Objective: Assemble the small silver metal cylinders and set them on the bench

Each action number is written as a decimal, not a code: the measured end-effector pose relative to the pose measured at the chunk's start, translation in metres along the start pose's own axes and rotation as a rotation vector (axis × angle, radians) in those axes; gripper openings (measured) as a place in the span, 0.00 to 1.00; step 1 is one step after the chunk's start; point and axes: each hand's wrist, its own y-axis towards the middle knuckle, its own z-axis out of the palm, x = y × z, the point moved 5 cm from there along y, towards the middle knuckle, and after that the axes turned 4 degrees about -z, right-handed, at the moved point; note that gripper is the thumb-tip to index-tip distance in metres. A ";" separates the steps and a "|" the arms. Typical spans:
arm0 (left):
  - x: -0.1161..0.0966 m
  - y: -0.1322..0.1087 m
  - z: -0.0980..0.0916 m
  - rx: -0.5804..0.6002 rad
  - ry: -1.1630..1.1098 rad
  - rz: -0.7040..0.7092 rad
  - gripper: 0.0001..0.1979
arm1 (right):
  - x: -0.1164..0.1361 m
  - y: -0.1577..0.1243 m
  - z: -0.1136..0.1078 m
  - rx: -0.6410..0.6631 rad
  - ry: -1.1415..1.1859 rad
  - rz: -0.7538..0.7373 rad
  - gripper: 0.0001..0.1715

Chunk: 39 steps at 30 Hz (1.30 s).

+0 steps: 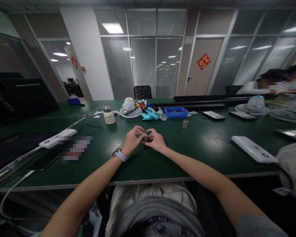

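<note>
Above the green tabletop, a small dark metallic cylinder (pixel 145 139) sits between my two hands, mostly covered by fingers. My left hand (pixel 133 138), with a watch on its wrist, pinches it from the left, thumb and index finger meeting near its top. From the other side, my right hand (pixel 157 140) curls its thumb and fingers around the same piece. The exact kind of part is too small to make out. A similar small grey cylinder (pixel 185 124) stands upright on the table, beyond my right hand.
Behind my hands lie light-blue fan blades (pixel 150 114), a white fan housing (pixel 128 104) on a round grille (pixel 130 114), and a blue tray (pixel 176 113). A cream jar (pixel 110 118) stands left. White power banks (pixel 58 138) (pixel 254 149) flank me. People sit far right.
</note>
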 end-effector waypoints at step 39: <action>0.056 0.015 -0.026 -0.026 0.239 -0.176 0.21 | -0.030 0.002 -0.004 -0.010 0.959 0.656 0.17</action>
